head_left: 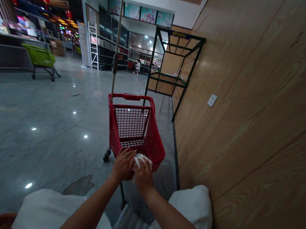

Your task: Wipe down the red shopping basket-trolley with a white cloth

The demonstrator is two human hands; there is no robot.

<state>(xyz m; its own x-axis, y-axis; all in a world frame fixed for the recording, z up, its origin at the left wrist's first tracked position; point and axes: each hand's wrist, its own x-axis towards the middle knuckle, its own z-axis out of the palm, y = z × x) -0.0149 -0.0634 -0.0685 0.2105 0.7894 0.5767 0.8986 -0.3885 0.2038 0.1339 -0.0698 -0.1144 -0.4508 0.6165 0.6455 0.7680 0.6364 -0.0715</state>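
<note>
A small red shopping cart with mesh walls stands on the grey floor right in front of me. My left hand lies on the cart's near rim, fingers together and stretched forward. My right hand is beside it, closed around a crumpled white cloth pressed against the same rim. The two hands touch each other. My knees in white trousers show at the bottom of the view.
A wood-panelled wall with a white socket runs along the right. A black metal shelf frame stands against it beyond the cart. A green cart and a ladder stand far left. A thin pole rises behind the cart.
</note>
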